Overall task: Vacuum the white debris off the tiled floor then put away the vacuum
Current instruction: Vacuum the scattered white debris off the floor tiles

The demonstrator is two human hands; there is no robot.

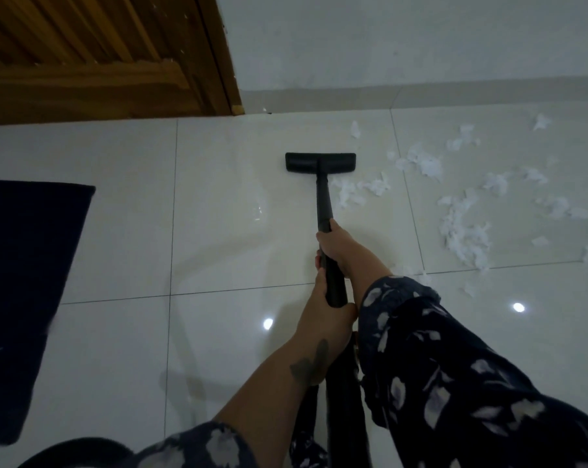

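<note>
A black vacuum wand [323,201] runs from my hands down to a flat black floor head [320,162] resting on the white tiled floor [218,211]. My right hand [335,243] grips the wand higher along the tube, and my left hand [323,309] grips it lower, nearer my body. White torn debris [461,214] lies scattered on the tiles to the right of the head. A small clump [357,189] sits just right of the wand, behind the head. The tube's lower end is hidden between my arms.
A wooden door [93,59] and its frame stand at the top left, with a pale wall and skirting [421,92] along the back. A dark mat [25,298] lies on the floor at the left. A dark rounded shape [79,454] shows at the bottom left edge.
</note>
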